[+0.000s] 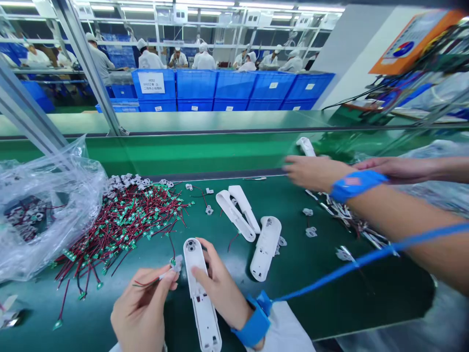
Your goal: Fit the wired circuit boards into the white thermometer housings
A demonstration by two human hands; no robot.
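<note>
Here we go: the left hand (142,308) has thumb and fingers pinched together on a tiny wired part (175,266), its thin red lead trailing off to the left, while the right hand (220,293) grips the edge of a long white plastic housing (200,293), thumb inside the shell. Watch that lead: a loose tail could snag on the tangled heap of red-wired green boards (120,230) nearby, and any slack in that pinch could drop the part among them. The housing sits on the green mat (330,293) right in front of the person, long axis running almost straight away from them and leaning slightly left, round-holed end pointing forward, near end cut off by the view. Over on the right, a co-worker's hand (315,173) reaches across the bench
</note>
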